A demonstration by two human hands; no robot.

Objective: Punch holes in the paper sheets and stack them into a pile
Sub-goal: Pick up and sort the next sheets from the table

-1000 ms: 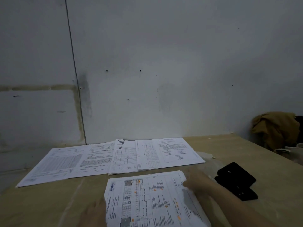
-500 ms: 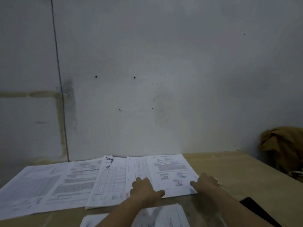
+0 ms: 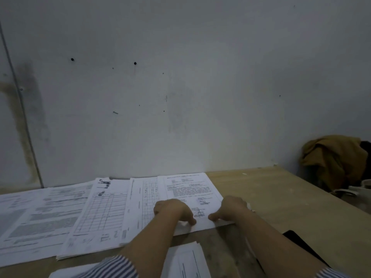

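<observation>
Both hands, left hand (image 3: 173, 210) and right hand (image 3: 230, 208), press flat (fingers spread, gripping nothing) on the rightmost sheet (image 3: 188, 189).

Dim, grey-green light — soft focus, faint shadows, wide-angle bending at edges.

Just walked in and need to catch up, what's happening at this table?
A person is working through printed sheets fanned along the wall side of a wooden table. Both hands rest on the rightmost sheet: left hand on its near-left part, right hand at its near-right corner. More paper lies nearer. A black object sits right.
</observation>
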